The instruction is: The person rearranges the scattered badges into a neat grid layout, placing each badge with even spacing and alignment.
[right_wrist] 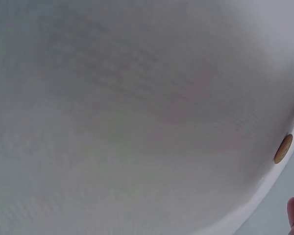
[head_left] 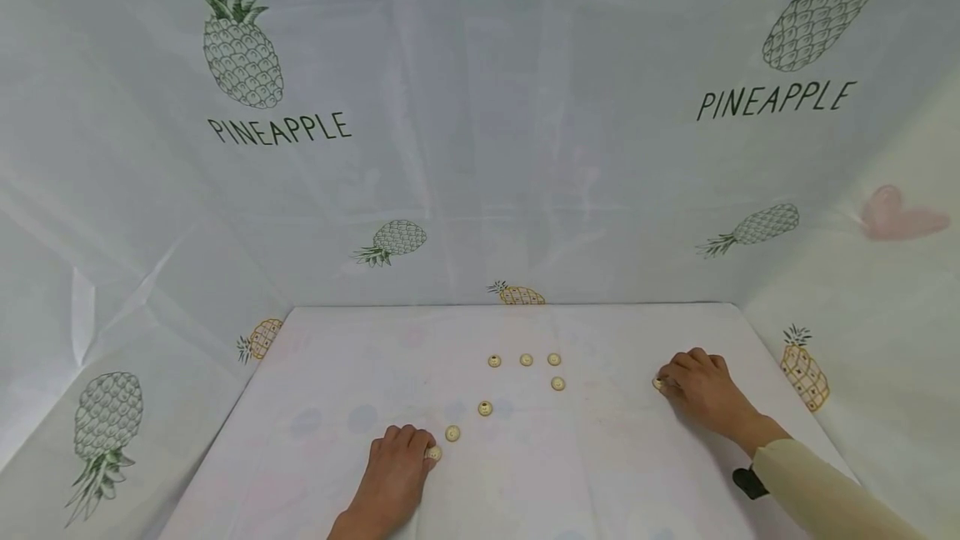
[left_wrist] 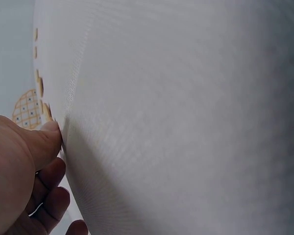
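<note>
L hand (head_left: pixel 396 467) was palm-down nr btm ctr, fingers (left_wrist: pixel 57 201) bent, thumb (left_wrist: pixel 48 141) out fwd; R hand (head_left: pixel 703 392) was further fwd, fingers curled; sleeved R forearm (head_left: pixel 821 482) angled in from lower R.

Three buttons (head_left: pixel 527 359) form a row on the worktop (head_left: pixel 510 490), with a fourth button (head_left: pixel 558 384) just before the rightmost. Two nearer buttons (head_left: pixel 485 408) slant leftward to another button (head_left: pixel 434 453) at the left fingers (head_left: pixel 402 437). Well right, one button (head_left: pixel 658 384) lies at the right fingers (head_left: pixel 681 367).
</note>
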The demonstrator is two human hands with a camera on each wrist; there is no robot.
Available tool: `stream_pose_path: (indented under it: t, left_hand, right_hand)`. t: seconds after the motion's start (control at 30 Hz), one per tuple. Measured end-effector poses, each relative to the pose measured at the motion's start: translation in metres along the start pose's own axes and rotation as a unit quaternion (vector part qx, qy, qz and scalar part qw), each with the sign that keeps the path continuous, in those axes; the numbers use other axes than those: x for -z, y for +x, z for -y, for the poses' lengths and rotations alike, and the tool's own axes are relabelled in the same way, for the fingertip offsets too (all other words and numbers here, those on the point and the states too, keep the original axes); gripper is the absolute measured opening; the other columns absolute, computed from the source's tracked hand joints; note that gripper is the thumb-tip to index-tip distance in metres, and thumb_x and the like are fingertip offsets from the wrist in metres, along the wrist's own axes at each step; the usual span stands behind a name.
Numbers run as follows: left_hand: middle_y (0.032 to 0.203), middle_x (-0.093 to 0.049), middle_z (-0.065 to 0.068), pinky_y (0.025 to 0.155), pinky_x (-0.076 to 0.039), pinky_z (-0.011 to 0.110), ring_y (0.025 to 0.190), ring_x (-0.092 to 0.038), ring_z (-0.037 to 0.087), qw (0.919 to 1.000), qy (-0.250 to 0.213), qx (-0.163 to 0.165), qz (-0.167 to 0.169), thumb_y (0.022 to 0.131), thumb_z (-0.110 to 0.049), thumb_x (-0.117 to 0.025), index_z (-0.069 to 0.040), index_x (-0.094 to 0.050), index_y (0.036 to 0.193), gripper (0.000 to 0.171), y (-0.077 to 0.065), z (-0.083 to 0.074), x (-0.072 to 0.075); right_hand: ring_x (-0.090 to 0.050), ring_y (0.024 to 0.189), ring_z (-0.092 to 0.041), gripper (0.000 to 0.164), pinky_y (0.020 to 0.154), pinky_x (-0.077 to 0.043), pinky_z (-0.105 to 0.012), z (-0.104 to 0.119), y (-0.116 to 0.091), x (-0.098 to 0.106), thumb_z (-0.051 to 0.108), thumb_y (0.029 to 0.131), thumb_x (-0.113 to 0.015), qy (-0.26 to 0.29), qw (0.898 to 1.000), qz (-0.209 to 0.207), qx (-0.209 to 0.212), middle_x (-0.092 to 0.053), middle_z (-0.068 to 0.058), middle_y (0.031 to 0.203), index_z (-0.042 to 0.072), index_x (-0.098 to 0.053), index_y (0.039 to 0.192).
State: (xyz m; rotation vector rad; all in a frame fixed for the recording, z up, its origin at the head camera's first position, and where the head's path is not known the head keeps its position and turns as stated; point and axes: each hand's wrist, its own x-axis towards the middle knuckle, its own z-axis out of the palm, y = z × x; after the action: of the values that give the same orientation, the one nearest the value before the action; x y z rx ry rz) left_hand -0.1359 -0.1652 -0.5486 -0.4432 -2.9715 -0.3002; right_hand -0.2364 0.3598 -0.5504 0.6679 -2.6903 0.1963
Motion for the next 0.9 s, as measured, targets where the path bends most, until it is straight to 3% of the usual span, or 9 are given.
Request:
stream_pose_path:
  t: [0.23,0.4,0.7,0.9]
  left_hand:
    - [0.103,-0.062,-0.005,0.079,-0.046,0.041,0.096,-0.053,0.016,1.0000,0.002,0.002,-0.005,0.093,-0.026,-0.081,-0.020,-0.066,0.104,0.019,-0.001,0.001,-0.003]
    - [0.102,-0.062,-0.005,0.080,-0.046,0.041,0.096,-0.053,0.015,1.0000,0.003,0.004,-0.008,0.093,-0.026,-0.081,-0.020,-0.066,0.104,0.020,-0.001,0.002,-0.004]
    - [0.101,-0.061,-0.006,0.081,-0.046,0.043,0.095,-0.052,0.015,1.0000,0.004,0.005,-0.002,0.093,-0.026,-0.080,-0.020,-0.066,0.105,0.020,-0.001,0.002,-0.002]
    - [0.103,-0.061,-0.006,0.081,-0.046,0.042,0.096,-0.051,0.015,0.9999,0.006,0.008,0.004,0.094,-0.028,-0.079,-0.021,-0.066,0.106,0.019,0.000,0.002,-0.003]
  right_hand:
    - [-0.055,0.101,-0.025,0.015,0.085,-0.039,-0.055,0.002,0.005,0.005,0.018,0.089,-0.084,0.022,0.999,0.037,-0.024,-0.066,0.005,0.100,0.020,-0.075,0.101]
    - [-0.055,0.098,-0.025,0.011,0.083,-0.039,-0.053,0.004,0.010,0.005,0.022,0.090,-0.083,0.006,0.999,0.047,-0.016,-0.066,0.005,0.097,0.019,-0.075,0.097]
    - [-0.050,0.091,-0.026,0.018,0.086,-0.041,-0.055,0.004,0.015,-0.005,0.023,0.079,-0.079,-0.076,0.994,-0.035,0.067,-0.059,0.000,0.089,0.014,-0.065,0.086]
    - [-0.050,0.091,-0.028,0.022,0.086,-0.041,-0.054,0.009,0.020,-0.007,0.025,0.078,-0.077,-0.092,0.991,-0.050,0.087,-0.057,-0.001,0.089,0.013,-0.061,0.086]
